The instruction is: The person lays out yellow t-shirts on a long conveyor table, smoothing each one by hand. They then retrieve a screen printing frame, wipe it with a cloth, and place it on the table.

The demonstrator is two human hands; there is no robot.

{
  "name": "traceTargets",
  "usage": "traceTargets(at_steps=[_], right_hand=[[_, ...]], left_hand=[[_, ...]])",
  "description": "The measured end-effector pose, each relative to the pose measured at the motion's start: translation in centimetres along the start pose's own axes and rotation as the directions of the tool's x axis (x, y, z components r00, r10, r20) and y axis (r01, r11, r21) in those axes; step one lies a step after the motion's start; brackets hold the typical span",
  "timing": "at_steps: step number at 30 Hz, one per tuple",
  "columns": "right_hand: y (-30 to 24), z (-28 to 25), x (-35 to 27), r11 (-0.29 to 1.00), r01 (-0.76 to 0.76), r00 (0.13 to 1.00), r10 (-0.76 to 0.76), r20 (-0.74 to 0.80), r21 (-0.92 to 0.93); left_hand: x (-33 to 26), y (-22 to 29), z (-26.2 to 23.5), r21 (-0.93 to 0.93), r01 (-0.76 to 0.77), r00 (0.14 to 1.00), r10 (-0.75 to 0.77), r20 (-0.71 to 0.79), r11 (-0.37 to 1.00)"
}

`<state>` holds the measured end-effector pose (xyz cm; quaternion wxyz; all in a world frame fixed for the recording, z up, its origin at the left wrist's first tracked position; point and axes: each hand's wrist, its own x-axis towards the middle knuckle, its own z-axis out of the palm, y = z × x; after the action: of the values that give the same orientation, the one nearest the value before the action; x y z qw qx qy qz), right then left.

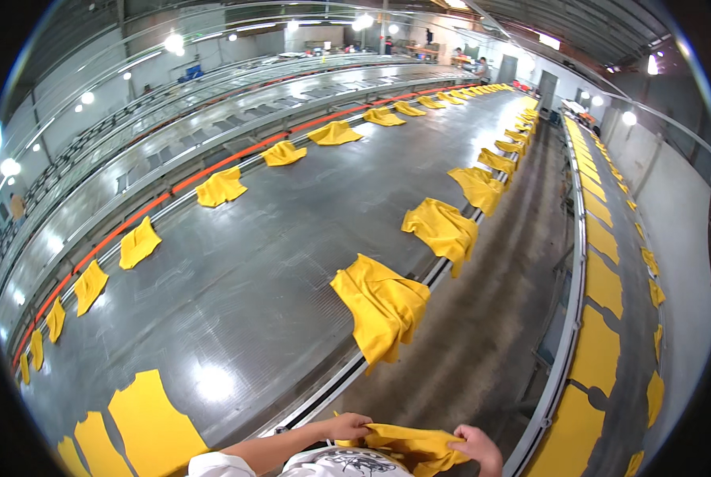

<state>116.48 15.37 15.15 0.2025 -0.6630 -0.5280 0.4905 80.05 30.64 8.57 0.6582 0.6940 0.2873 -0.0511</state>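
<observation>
At the bottom of the head view, a piece of yellow fabric (415,447) is stretched between my two hands in front of my white shirt. My left hand (349,427) grips one end, its fingers closed on the cloth. Around the other end my right hand (476,445) is closed too. Part of the fabric hangs below the frame's edge. Nearest beyond my hands, a crumpled yellow fabric piece (381,306) drapes over the edge of the long grey table (284,215). To my left, a flat yellow fabric panel (155,421) lies smooth on that table, beside narrower ones.
Metal rails (324,401) run along the table edge. An aisle (483,318) separates it from a second long table (638,334) at right, covered with yellow panels. More crumpled pieces line both edges of the grey table. An orange strip (212,168) follows its far side. People stand far back.
</observation>
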Motion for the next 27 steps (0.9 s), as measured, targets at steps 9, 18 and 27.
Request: traceTargets(at_steps=[9,18,27], right_hand=[[-24.6,1.9,14.3,0.74,0.276,0.71,-0.587,0.389,0.613],[-18.3,17.8,17.2,0.62,-0.636,0.414,-0.228,0.881,0.459],[-34.0,20.2,22.3,0.641,-0.273,0.636,-0.439,0.634,0.717]], left_hand=[[-7.2,9.7,0.8,-0.272,-0.404,0.913,0.368,-0.173,0.873],[-24.4,0.0,1.9,-0.527,-0.828,0.441,-0.359,-0.823,0.191],[-33.3,-2.8,1.8,-0.323,-0.892,0.142,-0.485,-0.863,0.315]])
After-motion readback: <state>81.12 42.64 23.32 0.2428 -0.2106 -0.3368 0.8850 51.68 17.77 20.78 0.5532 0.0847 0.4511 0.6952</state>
